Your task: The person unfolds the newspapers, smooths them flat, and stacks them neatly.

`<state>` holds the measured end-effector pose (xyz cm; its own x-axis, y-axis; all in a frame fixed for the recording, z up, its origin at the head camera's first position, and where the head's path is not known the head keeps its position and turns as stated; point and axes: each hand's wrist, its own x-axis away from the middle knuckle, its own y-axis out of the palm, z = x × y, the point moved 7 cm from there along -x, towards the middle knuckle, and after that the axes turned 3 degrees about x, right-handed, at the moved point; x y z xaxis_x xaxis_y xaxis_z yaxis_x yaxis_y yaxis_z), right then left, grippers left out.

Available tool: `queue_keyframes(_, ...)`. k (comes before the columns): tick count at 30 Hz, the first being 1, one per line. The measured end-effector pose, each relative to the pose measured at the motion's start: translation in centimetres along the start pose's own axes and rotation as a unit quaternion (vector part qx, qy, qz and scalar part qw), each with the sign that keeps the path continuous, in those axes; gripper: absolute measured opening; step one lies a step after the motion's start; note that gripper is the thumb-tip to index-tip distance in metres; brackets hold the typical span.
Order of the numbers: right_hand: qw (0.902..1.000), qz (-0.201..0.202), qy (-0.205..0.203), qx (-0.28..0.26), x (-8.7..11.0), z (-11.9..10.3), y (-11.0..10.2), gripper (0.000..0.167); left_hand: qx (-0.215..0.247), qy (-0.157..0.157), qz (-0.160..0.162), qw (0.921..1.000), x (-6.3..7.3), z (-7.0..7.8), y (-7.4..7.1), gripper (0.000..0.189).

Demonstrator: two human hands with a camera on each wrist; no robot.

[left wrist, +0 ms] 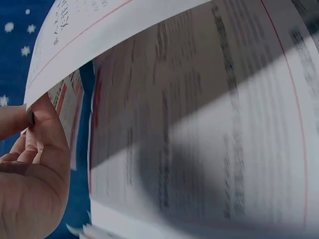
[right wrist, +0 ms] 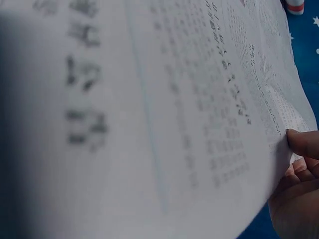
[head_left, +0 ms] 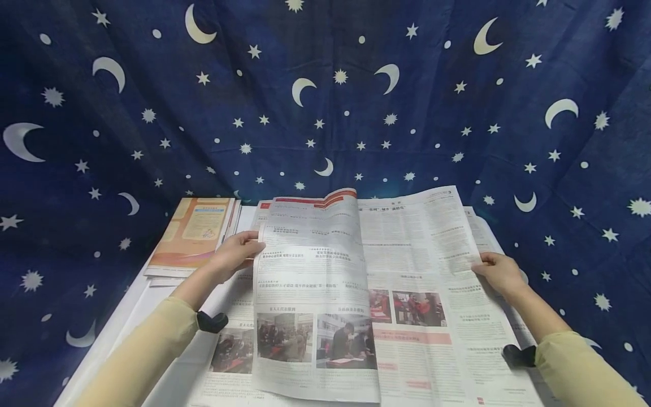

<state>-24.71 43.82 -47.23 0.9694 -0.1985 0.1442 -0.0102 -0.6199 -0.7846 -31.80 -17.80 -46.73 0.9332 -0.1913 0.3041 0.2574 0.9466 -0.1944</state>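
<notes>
A large newspaper (head_left: 315,271) is held spread between both hands, its left leaf partly turned and curling along the top. The left hand (head_left: 235,257) pinches the left edge of that leaf between thumb and fingers; in the left wrist view the thumb and fingers of the left hand (left wrist: 40,149) grip the lifted corner over a shaded printed sheet (left wrist: 199,149). At the other side the right hand (head_left: 500,274) pinches the right edge of the newspaper. In the right wrist view the right hand (right wrist: 299,184) holds the edge of the page (right wrist: 199,124), thumb on the near face.
More newspaper sheets (head_left: 229,384) lie beneath on the white table (head_left: 119,322). An orange booklet (head_left: 188,232) sits on a stack of papers at the back left. Behind hangs a dark blue cloth (head_left: 325,56) with moons and stars.
</notes>
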Motion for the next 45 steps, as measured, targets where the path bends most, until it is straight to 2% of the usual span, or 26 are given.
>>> queue_keyframes(7, 0.9996, 0.019, -0.001, 0.022, -0.2, 1.4, -0.6, 0.040, -0.021, -0.030, 0.040, 0.9985, 0.0, -2.7, -3.6, 0.057)
queue_keyframes(12, 0.9990, 0.026, 0.020, 0.029, 0.1, 2.7, -0.9, 0.045, -0.030, -0.035, 0.049, 0.9978, -0.1, -4.0, -5.0, 0.051)
queue_keyframes(17, 0.9976, 0.039, 0.029, 0.049, -0.1, 3.9, -1.3, 0.043, -0.072, -0.051, 0.058, 0.9944, -0.4, -5.2, -5.9, 0.049)
queue_keyframes(21, 0.9958, 0.044, 0.051, 0.061, -0.1, 4.8, -1.6, 0.044, -0.108, -0.062, 0.066, 0.9900, -0.5, -5.9, -6.3, 0.043)
queue_keyframes(24, 0.9940, 0.051, 0.067, 0.070, 0.0, 5.5, -2.1, 0.045, -0.124, -0.057, 0.073, 0.9879, -0.6, -6.3, -6.3, 0.036)
queue_keyframes(27, 0.9922, 0.054, 0.084, 0.075, 0.2, 6.1, -2.6, 0.046, -0.142, -0.049, 0.084, 0.9850, -0.7, -6.4, -6.2, 0.032)
queue_keyframes(32, 0.9886, 0.049, 0.112, 0.088, 0.4, 7.0, -2.9, 0.047, -0.180, -0.054, 0.101, 0.9769, -0.9, -6.5, -6.1, 0.024)
queue_keyframes(40, 0.9857, 0.049, 0.126, 0.101, 0.7, 7.2, -3.2, 0.040, -0.223, -0.073, 0.107, 0.9661, -1.0, -6.1, -5.9, 0.018)
queue_keyframes(45, 0.9853, 0.050, 0.127, 0.102, 0.9, 7.3, -3.3, 0.037, -0.258, -0.084, 0.110, 0.9562, -1.1, -5.9, -5.8, 0.019)
